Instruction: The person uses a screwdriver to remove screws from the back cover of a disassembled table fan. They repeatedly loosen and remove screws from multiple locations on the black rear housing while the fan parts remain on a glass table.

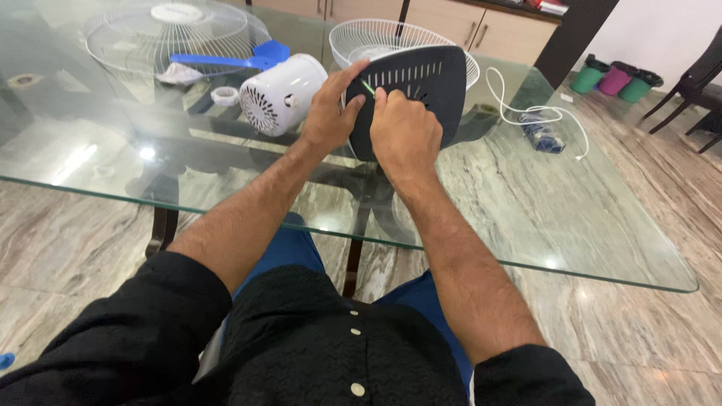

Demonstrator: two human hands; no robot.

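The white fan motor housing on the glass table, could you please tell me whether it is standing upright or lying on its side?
Lying on its side: the white motor housing rests lengthwise on the glass table.

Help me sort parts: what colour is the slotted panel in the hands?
Dark grey slotted panel, seen in the head view.

Single view, head-worn camera. Looks down and forward from seated person's head, over chest and both forearms. Faces across glass table point(526, 218) toward cabinets and far wall at top edge. Close range: left hand point(329, 113) and right hand point(404, 131) sit near frame centre, upper half. Wide angle takes in most of table top, marble floor point(639, 331) through and beside it. Slight tilt, horizon slanted. No second view to share with.
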